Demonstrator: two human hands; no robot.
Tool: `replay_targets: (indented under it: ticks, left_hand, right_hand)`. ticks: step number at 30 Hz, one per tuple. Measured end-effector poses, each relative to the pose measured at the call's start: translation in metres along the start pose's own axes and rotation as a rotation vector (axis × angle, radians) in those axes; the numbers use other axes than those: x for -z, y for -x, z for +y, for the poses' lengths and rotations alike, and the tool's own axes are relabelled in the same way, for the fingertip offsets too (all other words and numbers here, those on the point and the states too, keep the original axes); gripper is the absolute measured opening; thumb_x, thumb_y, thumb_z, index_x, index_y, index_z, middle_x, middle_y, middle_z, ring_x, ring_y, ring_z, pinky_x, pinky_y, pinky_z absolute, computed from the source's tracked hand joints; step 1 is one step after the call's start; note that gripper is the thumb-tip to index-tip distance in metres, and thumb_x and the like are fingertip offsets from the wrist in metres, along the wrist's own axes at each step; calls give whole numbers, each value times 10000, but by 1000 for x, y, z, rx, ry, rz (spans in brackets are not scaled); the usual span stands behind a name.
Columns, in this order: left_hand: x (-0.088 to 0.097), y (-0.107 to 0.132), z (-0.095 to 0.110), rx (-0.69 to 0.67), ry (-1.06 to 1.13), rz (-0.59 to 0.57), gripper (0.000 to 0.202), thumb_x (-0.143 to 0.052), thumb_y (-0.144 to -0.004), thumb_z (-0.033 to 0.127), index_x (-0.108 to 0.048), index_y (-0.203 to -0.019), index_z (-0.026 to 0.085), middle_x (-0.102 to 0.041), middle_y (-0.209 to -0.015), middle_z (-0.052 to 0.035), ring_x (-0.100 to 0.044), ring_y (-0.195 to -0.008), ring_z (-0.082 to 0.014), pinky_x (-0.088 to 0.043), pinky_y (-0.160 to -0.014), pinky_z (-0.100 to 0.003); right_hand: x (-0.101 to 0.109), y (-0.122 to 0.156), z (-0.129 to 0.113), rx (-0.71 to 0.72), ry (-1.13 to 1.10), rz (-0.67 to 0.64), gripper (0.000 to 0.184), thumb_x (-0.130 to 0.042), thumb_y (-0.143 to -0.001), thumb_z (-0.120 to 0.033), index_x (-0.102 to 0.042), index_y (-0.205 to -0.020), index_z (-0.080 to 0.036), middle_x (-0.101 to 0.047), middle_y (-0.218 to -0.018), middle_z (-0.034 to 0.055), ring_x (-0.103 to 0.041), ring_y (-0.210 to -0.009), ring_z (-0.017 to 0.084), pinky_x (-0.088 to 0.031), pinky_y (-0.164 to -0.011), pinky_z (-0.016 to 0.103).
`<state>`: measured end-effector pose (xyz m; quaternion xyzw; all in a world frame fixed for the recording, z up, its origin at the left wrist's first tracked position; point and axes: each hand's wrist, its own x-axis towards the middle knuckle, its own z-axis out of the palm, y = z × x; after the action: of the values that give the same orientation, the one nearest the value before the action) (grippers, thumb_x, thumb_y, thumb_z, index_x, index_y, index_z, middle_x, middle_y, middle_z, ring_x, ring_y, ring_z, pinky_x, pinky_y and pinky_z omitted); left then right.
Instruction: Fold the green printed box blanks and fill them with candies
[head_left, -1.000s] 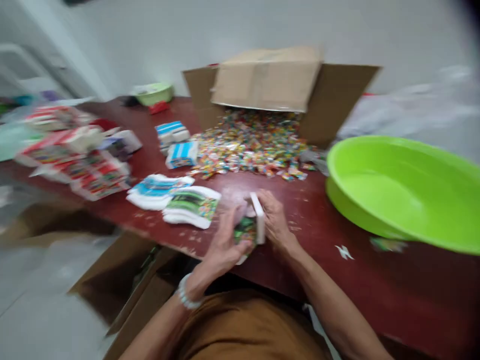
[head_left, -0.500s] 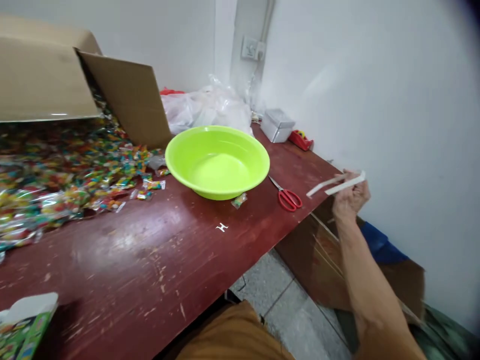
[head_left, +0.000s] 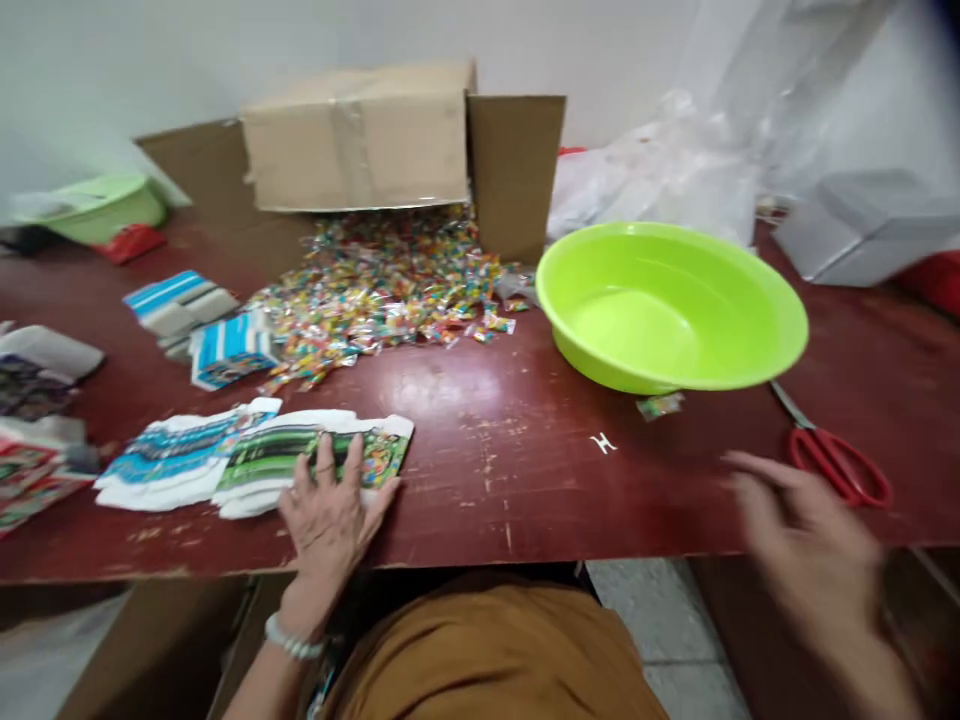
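Observation:
My left hand lies with spread fingers on a fanned stack of green flat printed cartons. Partly under that stack is another of blue and white flat cartons. My right hand, blurred by motion, hangs over the front edge of the table, its fingers apart and nothing visible in them. Just beyond it lie red-handled scissors. A small white H-shaped scrap rests on the table between my hands, and a wrapped candy sits beside the bright green basin.
Many wrapped candies spill from a tipped cardboard box at the back. Blue bundles and other printed packs stand at the left. Clear plastic bags and a silver-grey box are at the back right.
The view has swung left, bringing my left hand and the carton stacks into sight. My right hand has come back from the table's right end, and the white strips it held are gone from it.

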<state>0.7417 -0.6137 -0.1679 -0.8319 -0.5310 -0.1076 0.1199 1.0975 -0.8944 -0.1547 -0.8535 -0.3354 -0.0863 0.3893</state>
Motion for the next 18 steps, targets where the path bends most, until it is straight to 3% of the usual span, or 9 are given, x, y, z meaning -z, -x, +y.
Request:
replay_targets:
  ticks: [2, 4, 6, 8, 12, 18]
  left_hand:
    - [-6, 4, 2, 10, -62, -7, 674, -467, -922, 580, -477, -1469, 187, -363, -1564, -202, -323, -1368, -465, -321, -1017, -617]
    - [-6, 7, 4, 20, -61, -9, 699, -485, -908, 584, -458, -1482, 185, -356, -1570, -200, -309, -1372, -472, -305, -1020, -619]
    - [-4, 10, 5, 24, -44, -18, 730, -508, -888, 582, -455, -1483, 163, -355, -1571, -205, -300, -1371, -486, -304, -1011, -622]
    - [-3, 11, 4, 31, -21, -27, 742, -527, -873, 562, -454, -1482, 145, -347, -1578, -204, -298, -1369, -494, -313, -999, -619]
    - [-5, 12, 1, 75, 31, -21, 727, -541, -867, 525, -459, -1480, 141, -344, -1584, -197, -303, -1363, -508, -319, -988, -627]
    - [-6, 16, 1, 95, 116, -10, 810, -594, -848, 565, -414, -1504, 126, -336, -1575, -238, -279, -1388, -534, -294, -1013, -685]
  right_hand:
    - [-69, 10, -75, 280, -314, -221, 213, -529, -945, -253, -647, -1122, -261, -703, -1063, 93, -668, -966, 244, -524, -879, 420]
    - [-136, 16, -144, 444, -511, -411, 259, -498, -944, -175, -631, -1153, -249, -695, -1079, 90, -661, -999, 223, -539, -877, 384]
    - [-192, 20, -194, 558, -552, -543, 284, -515, -905, -126, -625, -1153, -211, -678, -1108, 109, -635, -1045, 232, -520, -921, 389]
    - [-229, 24, -223, 557, -466, -649, 218, -598, -875, -170, -627, -1092, -177, -664, -1053, 118, -617, -1015, 247, -506, -913, 394]
    - [-257, 25, -238, 454, -309, -746, 317, -732, -800, -363, -613, -1037, -189, -621, -1011, 88, -581, -935, 248, -480, -839, 385]
    - [-254, 5, -235, 285, -488, -847, 148, -745, -741, -270, -616, -744, -199, -592, -767, -8, -554, -727, 165, -423, -672, 273]
